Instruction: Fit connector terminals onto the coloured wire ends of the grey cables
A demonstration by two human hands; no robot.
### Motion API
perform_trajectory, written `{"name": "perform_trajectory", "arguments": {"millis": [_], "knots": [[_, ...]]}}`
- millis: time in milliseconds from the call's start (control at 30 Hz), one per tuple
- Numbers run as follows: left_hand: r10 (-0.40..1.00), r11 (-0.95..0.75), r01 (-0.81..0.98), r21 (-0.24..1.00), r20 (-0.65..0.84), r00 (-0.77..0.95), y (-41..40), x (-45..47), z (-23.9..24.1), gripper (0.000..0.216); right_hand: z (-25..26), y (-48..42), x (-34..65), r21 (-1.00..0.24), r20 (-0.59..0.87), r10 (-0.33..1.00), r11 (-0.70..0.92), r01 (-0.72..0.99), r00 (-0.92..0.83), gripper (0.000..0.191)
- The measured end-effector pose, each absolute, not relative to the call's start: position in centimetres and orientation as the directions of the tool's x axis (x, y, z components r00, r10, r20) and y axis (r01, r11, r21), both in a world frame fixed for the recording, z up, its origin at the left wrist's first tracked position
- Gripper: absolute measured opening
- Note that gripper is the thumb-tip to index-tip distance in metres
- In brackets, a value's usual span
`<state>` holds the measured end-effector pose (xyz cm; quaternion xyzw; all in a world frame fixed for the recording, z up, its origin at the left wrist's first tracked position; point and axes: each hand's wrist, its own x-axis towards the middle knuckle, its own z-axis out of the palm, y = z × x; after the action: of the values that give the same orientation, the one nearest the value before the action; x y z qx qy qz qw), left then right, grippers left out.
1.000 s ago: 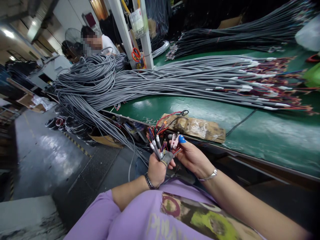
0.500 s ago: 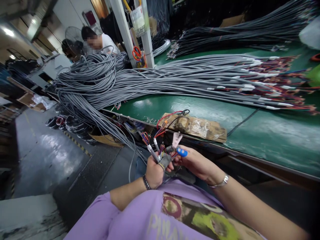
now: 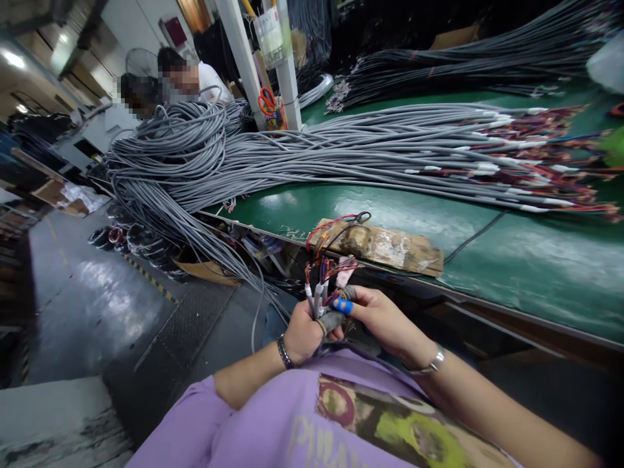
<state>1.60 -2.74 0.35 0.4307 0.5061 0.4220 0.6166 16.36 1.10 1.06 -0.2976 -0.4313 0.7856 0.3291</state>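
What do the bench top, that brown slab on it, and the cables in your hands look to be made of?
Bench top: green mat, probably rubber or vinyl, with a soft sheen. Brown slab: seemingly worn cardboard or wood under glossy tape. Cable ends in the left hand: grey plastic-looking jackets, white sleeves, thin coloured wires.

You've got bare green bench [image 3: 511,260] right of the cardboard scrap [image 3: 385,246]; the grey cable heap [image 3: 312,153] blocks behind it, hanging cables [image 3: 195,227] crowd your left.
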Motion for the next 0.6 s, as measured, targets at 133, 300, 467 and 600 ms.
{"name": "perform_trajectory", "arguments": {"millis": [133,300,467,600], "knots": [[0.974,0.224,-0.151,0.963,-0.224,0.016,-2.9,1.8,-0.5,0.039,1.0,1.0,15.9,-0.869,-0.218,0.797,-0.422,-0.260,-0.562,0.034],[0.978,0.172,-0.227,0.959,-0.193,-0.074,-3.0,2.0,-1.1,0.036,0.8,0.8,15.6,-0.849,-0.186,0.811,-0.417,-0.324,-0.555,0.031],[0.973,0.162,-0.287,0.944,-0.201,-0.110,-2.8,1.9,-0.4,0.037,-0.4,1.9,17.1,-0.794,-0.229,0.775,-0.498,-0.347,-0.589,0.033],[0.974,0.177,-0.339,0.924,-0.215,-0.076,-2.6,1.9,0.5,0.040,-1.2,3.6,17.7,-0.678,-0.342,0.757,-0.609,-0.412,-0.556,0.038]]}}
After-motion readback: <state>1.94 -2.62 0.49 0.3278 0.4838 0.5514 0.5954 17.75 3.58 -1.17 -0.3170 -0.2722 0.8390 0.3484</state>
